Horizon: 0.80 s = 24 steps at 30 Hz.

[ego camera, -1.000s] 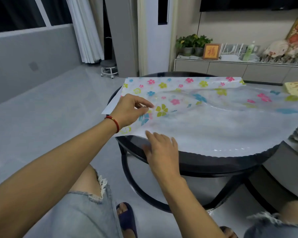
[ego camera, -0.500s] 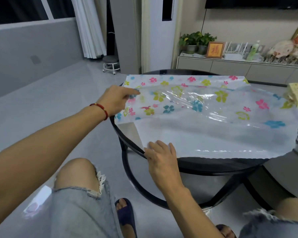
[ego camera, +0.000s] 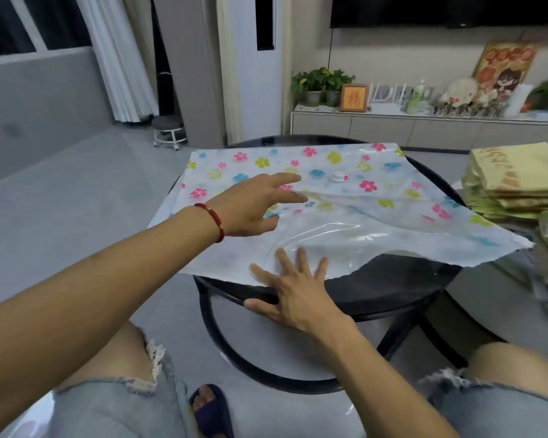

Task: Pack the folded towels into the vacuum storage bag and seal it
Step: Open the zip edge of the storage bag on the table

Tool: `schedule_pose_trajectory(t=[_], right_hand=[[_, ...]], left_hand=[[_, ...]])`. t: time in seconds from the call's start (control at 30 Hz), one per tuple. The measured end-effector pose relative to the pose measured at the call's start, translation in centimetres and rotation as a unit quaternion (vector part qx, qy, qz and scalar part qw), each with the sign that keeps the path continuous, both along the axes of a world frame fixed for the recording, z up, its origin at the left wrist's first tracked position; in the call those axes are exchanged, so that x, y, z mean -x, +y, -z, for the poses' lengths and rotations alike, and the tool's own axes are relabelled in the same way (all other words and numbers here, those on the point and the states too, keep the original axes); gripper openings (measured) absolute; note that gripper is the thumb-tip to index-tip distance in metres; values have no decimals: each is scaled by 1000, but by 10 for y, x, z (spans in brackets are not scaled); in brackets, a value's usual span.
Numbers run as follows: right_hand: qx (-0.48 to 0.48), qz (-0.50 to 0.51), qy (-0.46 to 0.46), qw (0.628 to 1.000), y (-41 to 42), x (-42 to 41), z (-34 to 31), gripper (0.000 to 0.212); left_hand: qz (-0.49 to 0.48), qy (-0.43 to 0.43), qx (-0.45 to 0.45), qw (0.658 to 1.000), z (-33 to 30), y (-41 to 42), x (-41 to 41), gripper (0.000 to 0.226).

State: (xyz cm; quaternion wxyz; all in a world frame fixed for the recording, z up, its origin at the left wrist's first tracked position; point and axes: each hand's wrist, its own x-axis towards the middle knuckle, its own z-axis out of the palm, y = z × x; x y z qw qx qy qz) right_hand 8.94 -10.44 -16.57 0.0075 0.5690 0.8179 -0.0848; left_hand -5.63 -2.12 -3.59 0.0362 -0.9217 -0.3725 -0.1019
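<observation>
A flower-printed vacuum storage bag [ego camera: 329, 210] lies spread flat over the round black worktop [ego camera: 402, 286], its white valve [ego camera: 338, 177] toward 12 o'clock. The left hand [ego camera: 250, 207], fingers [ego camera: 285, 178] spread, hovers over or rests on the bag at 10 o'clock. The right hand [ego camera: 295, 289] presses flat on the bag's near edge at 6 o'clock. Folded yellow towels [ego camera: 516, 181] are stacked at 3 o'clock, beside the bag
</observation>
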Motion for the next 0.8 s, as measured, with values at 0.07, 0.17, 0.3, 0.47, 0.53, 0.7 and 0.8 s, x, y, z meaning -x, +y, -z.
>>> schedule_pose_trajectory(t=[0.07,0.17,0.3,0.47,0.53,0.7,0.8], right_hand=[[20,-22,-2,1000,-5,-7,-5,79],[-42,25,85,995,-14,-31,-14,71],[-69,241,39,967,-2,-99,-13,68],[-3,232,19,973,19,-135,6,79],[-2,203,1,979,34,-136,5,82],[24,118,-13,993,58,-151,-7,80],[44,97,14,994,51,-168,-14,76]], left_hand=[[32,38,-48,998,-1,5,-29,49],[75,77,-54,993,-3,14,-68,47],[61,59,-8,996,0,27,-95,54],[24,3,37,999,-1,34,-96,64],[-2,-28,44,999,-2,36,-93,69],[-41,-46,59,996,-12,41,-86,76],[-46,-47,92,994,-14,43,-90,76]])
